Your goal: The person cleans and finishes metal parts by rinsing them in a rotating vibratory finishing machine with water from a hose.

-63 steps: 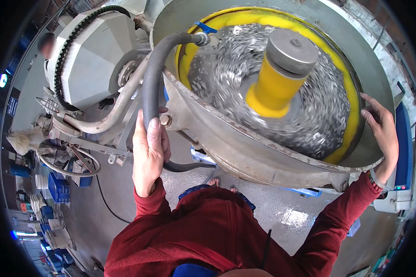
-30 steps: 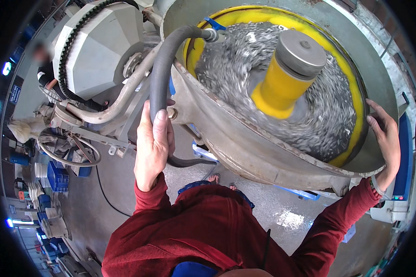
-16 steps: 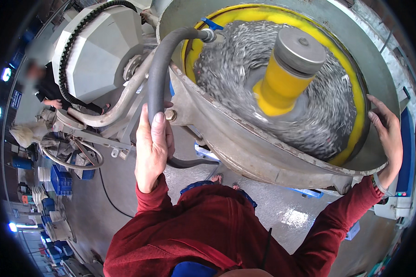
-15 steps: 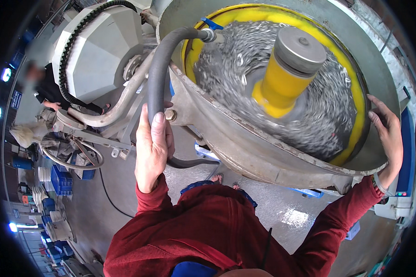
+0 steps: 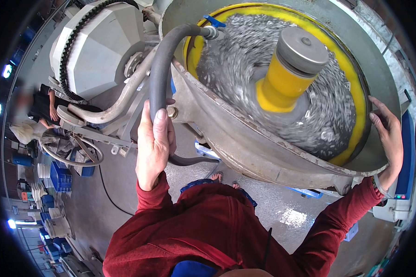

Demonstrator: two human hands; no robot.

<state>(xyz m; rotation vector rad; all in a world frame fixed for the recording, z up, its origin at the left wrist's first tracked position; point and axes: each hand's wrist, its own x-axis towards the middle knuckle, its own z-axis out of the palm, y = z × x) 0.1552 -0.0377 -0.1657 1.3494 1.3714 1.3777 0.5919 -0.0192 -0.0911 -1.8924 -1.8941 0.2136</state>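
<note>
A large grey metal tumbling bowl (image 5: 263, 152) with a yellow lining and a yellow centre post (image 5: 286, 76) holds a blurred, moving mass of small grey pieces (image 5: 245, 60). My left hand (image 5: 153, 143) wraps around the dark rubber hose (image 5: 164, 55) that curves up and over the rim into the bowl. My right hand (image 5: 388, 136) rests flat with fingers spread on the bowl's right rim. Both my sleeves are dark red.
A grey motor housing with a toothed belt (image 5: 94, 46) stands left of the bowl. Another person (image 5: 44, 108) is at the far left. Blue crates (image 5: 60, 175) and stacked white items sit on the wet concrete floor (image 5: 282, 207). A black cable runs across it.
My left hand has slid slightly higher along the hose. The grey pieces keep churning in the bowl. My right hand stays on the rim.
</note>
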